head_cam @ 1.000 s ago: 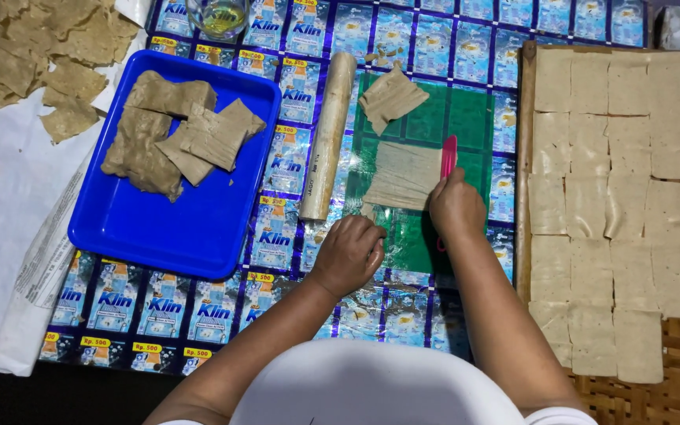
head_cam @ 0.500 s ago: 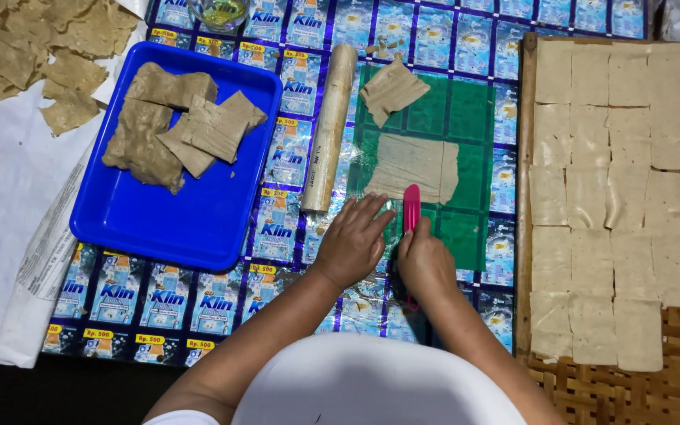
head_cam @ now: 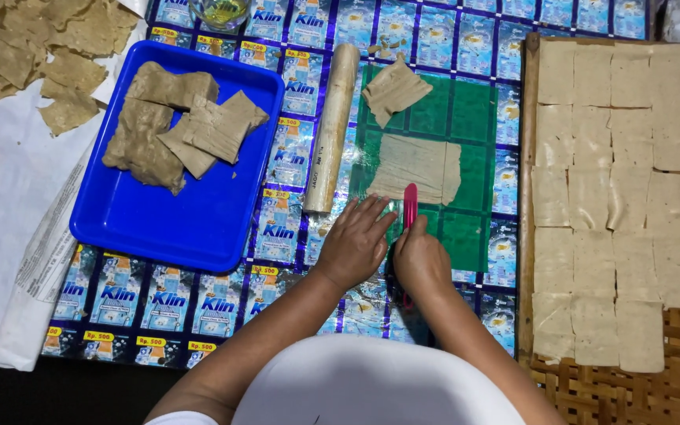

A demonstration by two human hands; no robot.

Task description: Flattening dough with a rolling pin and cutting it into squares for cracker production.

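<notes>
My right hand [head_cam: 421, 261] grips a pink-red flat cutter [head_cam: 409, 206], its tip just below a thin rolled sheet of beige dough [head_cam: 417, 168] on a green plastic sheet [head_cam: 466, 110]. Beside it, my left hand [head_cam: 356, 242] lies flat on the mat, fingers spread, at the near-left corner of the green sheet. A folded piece of dough [head_cam: 393, 88] lies further back on the green sheet. A pale wooden rolling pin [head_cam: 330, 126] rests to the left of it.
A blue tray [head_cam: 198, 228] holding dough slabs [head_cam: 173, 126] sits at left. A woven tray [head_cam: 655, 370] at right carries several cut dough squares [head_cam: 623, 173]. More thin pieces [head_cam: 33, 55] lie on white cloth at far left. A glass [head_cam: 219, 11] stands at the back.
My right hand drew the cutter back toward me, from beside the dough sheet's right edge to below its near edge. My left hand shifted slightly up and spread flat.
</notes>
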